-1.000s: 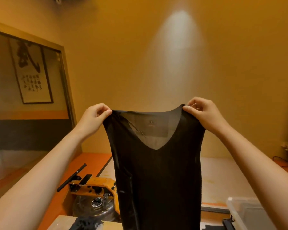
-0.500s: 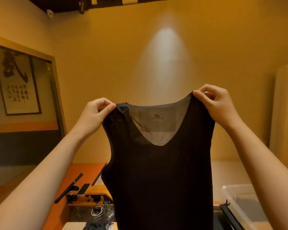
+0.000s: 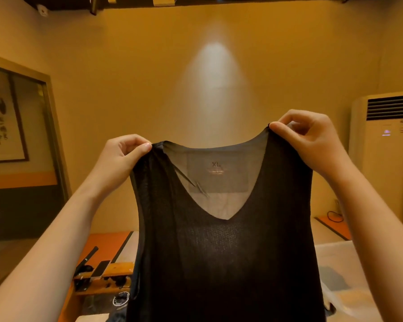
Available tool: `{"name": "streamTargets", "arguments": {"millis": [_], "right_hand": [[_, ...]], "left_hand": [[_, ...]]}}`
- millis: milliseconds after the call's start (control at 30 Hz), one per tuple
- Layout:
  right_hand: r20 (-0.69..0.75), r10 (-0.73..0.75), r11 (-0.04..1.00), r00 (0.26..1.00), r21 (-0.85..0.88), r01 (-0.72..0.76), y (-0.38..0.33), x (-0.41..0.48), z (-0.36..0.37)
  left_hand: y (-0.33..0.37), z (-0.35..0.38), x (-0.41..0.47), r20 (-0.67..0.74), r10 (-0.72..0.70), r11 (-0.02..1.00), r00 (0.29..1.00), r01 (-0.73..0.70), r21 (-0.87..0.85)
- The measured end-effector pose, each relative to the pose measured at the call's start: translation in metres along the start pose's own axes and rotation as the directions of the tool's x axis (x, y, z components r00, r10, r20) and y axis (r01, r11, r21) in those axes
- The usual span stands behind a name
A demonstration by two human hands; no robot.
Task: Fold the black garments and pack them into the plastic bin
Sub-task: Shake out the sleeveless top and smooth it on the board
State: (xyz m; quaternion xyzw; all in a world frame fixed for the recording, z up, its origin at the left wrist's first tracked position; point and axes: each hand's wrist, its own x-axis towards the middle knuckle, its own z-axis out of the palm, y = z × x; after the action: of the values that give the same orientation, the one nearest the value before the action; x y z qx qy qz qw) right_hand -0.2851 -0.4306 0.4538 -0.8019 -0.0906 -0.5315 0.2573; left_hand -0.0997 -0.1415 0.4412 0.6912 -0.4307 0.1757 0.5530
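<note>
Left hand pinches one shoulder strap between thumb and curled fingers. The right hand pinches the other strap, a touch higher. Between them the sheer black sleeveless V-neck garment hangs in mid-air above the pale table. Its hem runs off the bottom edge and it hides the table's middle. Low right, a translucent plastic shape is too blurred to name. The garment's long axis is vertical, neckline up, V towards the camera, XL label showing.

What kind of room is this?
Probably a small workroom or shop: a tall air conditioner stands at right, framed calligraphy shows at left, and a yellow lever tool sits low at left.
</note>
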Motion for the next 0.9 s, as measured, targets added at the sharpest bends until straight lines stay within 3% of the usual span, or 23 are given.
{"name": "streamTargets", "arguments": {"millis": [167, 300, 400, 533, 600, 667, 800, 900], "right_hand": [[0.050, 0.060, 0.998, 0.997, -0.028, -0.058, 0.036, 0.005, 0.023], [0.179, 0.223, 0.973, 0.958, -0.100, -0.208, 0.104, 0.000, 0.075], [0.294, 0.380, 0.922, 0.877, -0.202, -0.332, 0.182, -0.019, 0.131], [0.431, 0.580, 0.814, 0.691, -0.336, -0.474, 0.286, -0.070, 0.215], [0.477, 0.656, 0.754, 0.584, -0.418, -0.506, 0.331, -0.105, 0.259], [0.469, 0.712, 0.701, 0.523, -0.513, -0.496, 0.371, -0.143, 0.298], [0.420, 0.758, 0.645, 0.499, -0.600, -0.474, 0.420, -0.215, 0.353], [0.494, 0.715, 0.694, 0.495, -0.591, -0.412, 0.418, -0.270, 0.372]], "left_hand": [[-0.041, 0.017, 0.021, 0.023, -0.037, 0.998, 0.999, 0.036, 0.053], [-0.117, 0.049, 0.037, 0.066, -0.171, 0.980, 0.983, 0.163, 0.112], [-0.198, 0.083, 0.046, 0.131, -0.327, 0.934, 0.936, 0.298, 0.199], [-0.317, 0.133, 0.031, 0.208, -0.511, 0.831, 0.834, 0.418, 0.367], [-0.377, 0.159, 0.018, 0.256, -0.590, 0.765, 0.766, 0.429, 0.481], [-0.435, 0.185, 0.002, 0.275, -0.661, 0.691, 0.699, 0.423, 0.587], [-0.513, 0.231, -0.046, 0.264, -0.722, 0.590, 0.639, 0.370, 0.718], [-0.526, 0.255, -0.098, 0.301, -0.680, 0.598, 0.669, 0.267, 0.756]]}}
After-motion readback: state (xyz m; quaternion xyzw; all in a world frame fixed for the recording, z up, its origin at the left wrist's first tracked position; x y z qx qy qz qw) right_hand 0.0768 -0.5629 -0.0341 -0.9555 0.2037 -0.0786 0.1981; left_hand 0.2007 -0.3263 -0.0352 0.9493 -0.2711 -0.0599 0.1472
